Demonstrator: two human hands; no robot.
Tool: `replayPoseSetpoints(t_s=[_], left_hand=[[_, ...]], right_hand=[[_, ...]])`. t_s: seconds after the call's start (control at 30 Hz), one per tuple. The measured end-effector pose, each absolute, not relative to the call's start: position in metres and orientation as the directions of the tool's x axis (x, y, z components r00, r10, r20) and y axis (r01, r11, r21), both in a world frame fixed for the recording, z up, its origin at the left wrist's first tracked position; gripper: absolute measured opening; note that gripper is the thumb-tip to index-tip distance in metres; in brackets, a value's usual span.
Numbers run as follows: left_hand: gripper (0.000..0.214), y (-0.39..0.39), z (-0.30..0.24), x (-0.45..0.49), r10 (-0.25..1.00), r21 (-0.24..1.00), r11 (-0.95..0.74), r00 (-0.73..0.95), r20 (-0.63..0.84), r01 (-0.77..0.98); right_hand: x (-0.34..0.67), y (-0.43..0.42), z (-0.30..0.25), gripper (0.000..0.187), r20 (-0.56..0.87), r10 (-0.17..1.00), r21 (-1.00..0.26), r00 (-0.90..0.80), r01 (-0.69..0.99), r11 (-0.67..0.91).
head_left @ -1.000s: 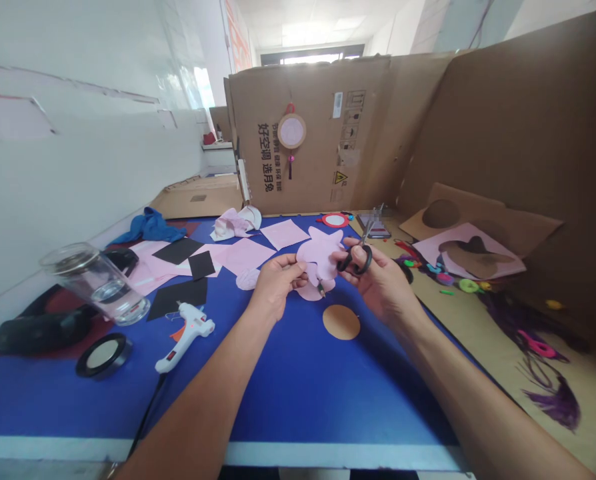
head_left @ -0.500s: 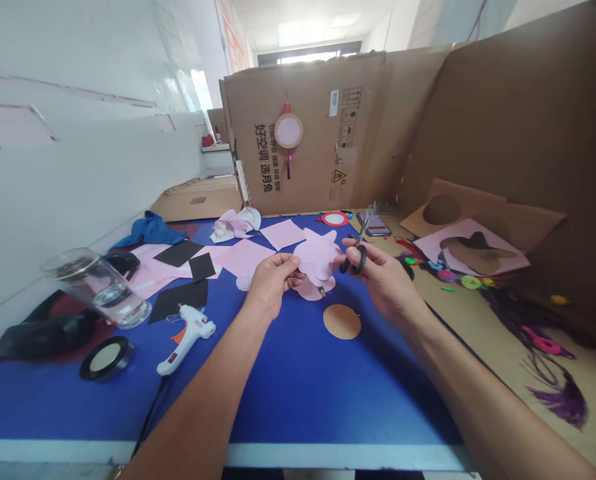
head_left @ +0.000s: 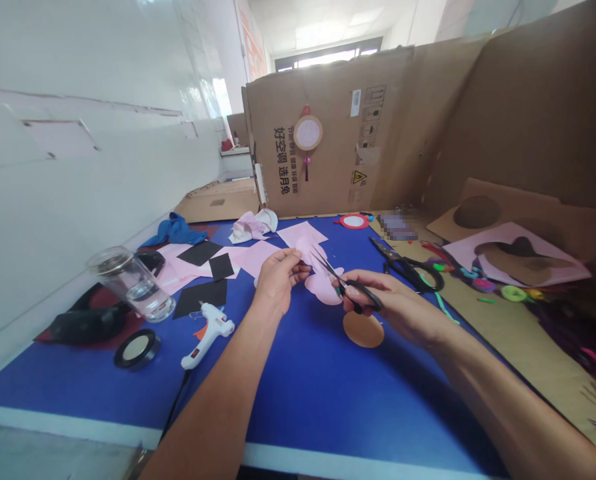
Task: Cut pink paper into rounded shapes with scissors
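Observation:
My left hand (head_left: 281, 277) pinches the edge of a pink paper cutout (head_left: 305, 248) above the blue table. In my right hand (head_left: 383, 297) is a pair of black-handled scissors (head_left: 353, 292), its blades pointing up and left across the pink paper. Whether the blades are biting into the paper I cannot tell. Just beneath the hands lies another pink paper shape (head_left: 325, 287) with rounded edges. A tan cardboard disc (head_left: 363, 330) rests on the table below my right hand. Beyond that hand lies a second, larger pair of black scissors (head_left: 411, 267).
A white glue gun (head_left: 208, 335), a roll of tape (head_left: 137, 349) and a glass of water (head_left: 138, 287) stand at the left. Black paper squares (head_left: 221, 267) and pink sheets lie behind. Cardboard walls (head_left: 338, 147) close the back; beads and tassels lie right.
The scissors in my right hand have swung from pointing upward to lying across the pink paper. My right hand has come lower, and the view has shifted, showing things further right.

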State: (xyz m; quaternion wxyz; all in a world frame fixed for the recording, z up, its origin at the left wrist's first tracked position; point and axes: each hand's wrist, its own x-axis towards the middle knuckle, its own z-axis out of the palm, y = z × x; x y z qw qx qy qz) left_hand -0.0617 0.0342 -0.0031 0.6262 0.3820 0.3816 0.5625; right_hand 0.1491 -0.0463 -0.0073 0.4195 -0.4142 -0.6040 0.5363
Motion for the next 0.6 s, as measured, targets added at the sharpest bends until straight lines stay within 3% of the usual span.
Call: replayPoseSetpoints(t_s=[0.6], left_hand=[[0.025, 0.0381, -0.0032, -0.0663, 0.998, 0.927, -0.01, 0.053, 0.032, -0.375]], right_hand=[[0.1485, -0.0459, -0.0104, 0.039, 0.053, 0.937, -0.998, -0.345, 0.005, 0.058]])
